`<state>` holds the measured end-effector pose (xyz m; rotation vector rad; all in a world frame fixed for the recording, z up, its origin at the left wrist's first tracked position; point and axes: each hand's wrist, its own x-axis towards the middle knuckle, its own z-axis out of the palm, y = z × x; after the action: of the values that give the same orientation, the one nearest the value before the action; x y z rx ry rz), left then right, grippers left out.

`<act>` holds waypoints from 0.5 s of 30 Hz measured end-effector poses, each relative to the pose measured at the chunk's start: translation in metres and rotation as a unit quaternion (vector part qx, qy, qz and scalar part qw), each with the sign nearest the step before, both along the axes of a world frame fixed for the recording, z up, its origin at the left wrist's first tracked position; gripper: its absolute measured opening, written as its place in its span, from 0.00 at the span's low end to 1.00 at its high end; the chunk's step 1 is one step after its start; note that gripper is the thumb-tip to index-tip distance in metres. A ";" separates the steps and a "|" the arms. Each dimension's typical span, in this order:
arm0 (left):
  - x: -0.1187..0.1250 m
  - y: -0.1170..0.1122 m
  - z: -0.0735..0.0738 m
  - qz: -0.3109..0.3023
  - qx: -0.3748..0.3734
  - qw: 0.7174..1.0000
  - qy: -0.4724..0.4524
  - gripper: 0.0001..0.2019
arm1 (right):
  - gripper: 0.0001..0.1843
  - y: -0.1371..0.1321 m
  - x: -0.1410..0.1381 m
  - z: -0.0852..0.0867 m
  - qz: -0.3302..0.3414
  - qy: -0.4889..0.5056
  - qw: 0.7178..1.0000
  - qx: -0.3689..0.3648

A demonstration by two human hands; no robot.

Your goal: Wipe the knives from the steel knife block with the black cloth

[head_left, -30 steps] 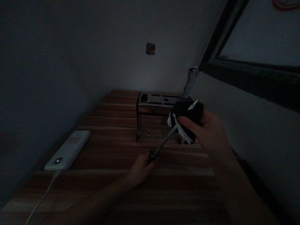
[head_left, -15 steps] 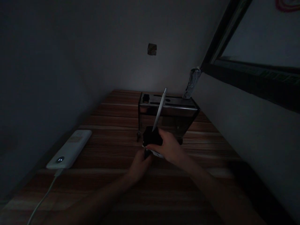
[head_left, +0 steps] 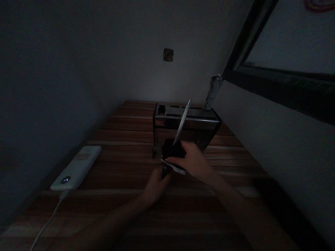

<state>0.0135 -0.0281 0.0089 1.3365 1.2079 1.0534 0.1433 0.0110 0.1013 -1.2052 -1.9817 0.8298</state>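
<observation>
The scene is very dark. A slim silver rod with a narrower tip, like a honing steel (head_left: 182, 122), slants up to the right between my hands. My left hand (head_left: 155, 185) is closed round its dark handle (head_left: 165, 169), below a black cloth with a white edge (head_left: 171, 148). My right hand (head_left: 192, 160) is closed on that cloth, thumb in front, where it wraps the lower part of the steel. Behind them stands a metal knife block (head_left: 187, 122) with slots in its top. The steel's tip overlaps the block's top in view; contact between them cannot be made out.
A white power bank (head_left: 78, 165) with a lit display and a white cable (head_left: 47, 223) lies on the left of the striped wooden table (head_left: 125, 139). A plastic-wrapped handle (head_left: 213, 91) sticks up at the block's right end. Walls border the table; a dark frame (head_left: 272, 92) juts in at right.
Both hands have shifted slightly right with the cloth and the steel. The steel's tip has moved right and leans a little more. Both grips look unchanged.
</observation>
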 end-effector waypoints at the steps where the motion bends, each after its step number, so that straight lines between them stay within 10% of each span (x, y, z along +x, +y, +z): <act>1: 0.000 0.000 0.001 -0.002 0.001 1.000 0.004 0.08 | 0.16 0.000 0.001 0.002 -0.004 0.003 1.000 0.001; 15: 0.000 -0.003 0.007 -0.059 0.038 0.991 0.117 0.11 | 0.15 -0.001 0.031 0.042 -0.060 0.114 0.991 0.030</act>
<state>0.0130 -0.0311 0.0156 1.6052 1.2516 0.8843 0.1744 0.0104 0.1431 -1.1290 -1.7215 0.8025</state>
